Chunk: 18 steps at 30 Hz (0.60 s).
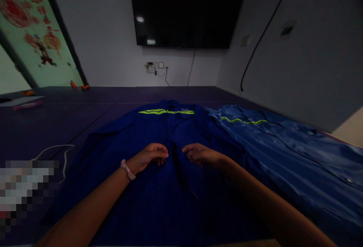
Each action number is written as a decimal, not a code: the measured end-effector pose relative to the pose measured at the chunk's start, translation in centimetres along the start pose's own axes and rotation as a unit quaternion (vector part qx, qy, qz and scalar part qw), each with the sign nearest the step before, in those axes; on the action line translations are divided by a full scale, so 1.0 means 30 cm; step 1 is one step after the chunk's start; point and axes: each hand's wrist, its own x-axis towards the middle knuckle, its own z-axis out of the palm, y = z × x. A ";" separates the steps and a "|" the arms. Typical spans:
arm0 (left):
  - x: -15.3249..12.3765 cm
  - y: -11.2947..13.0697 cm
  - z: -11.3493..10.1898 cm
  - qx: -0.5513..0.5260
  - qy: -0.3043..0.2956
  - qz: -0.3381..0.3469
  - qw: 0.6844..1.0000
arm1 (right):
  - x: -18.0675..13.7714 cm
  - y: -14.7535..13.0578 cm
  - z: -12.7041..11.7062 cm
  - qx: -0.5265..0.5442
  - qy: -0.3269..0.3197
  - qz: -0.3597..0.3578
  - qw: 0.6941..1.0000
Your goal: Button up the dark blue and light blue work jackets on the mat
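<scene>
A dark blue long-sleeved jacket lies spread out in front of me, its collar at the far end and a yellow-green stripe across its chest. Over the left side of its front is my left hand, with a pink band round the wrist. Its fingers are loosely curled, and I see no cloth between them. My right hand faces it across the dark front opening, fingers bent and apart, with nothing visible in them. Whether the fingertips touch the jacket is hard to tell in the dim light.
A second, lighter blue garment with a yellow-green stripe lies along the right, touching the jacket. A white cable runs on the dark purple surface at left, beside a blurred-out object. A large screen hangs on the far wall.
</scene>
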 end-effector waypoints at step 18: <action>-0.013 -0.005 0.033 0.098 -0.038 0.013 0.994 | -0.022 -0.015 -0.001 -0.056 -0.041 0.028 0.997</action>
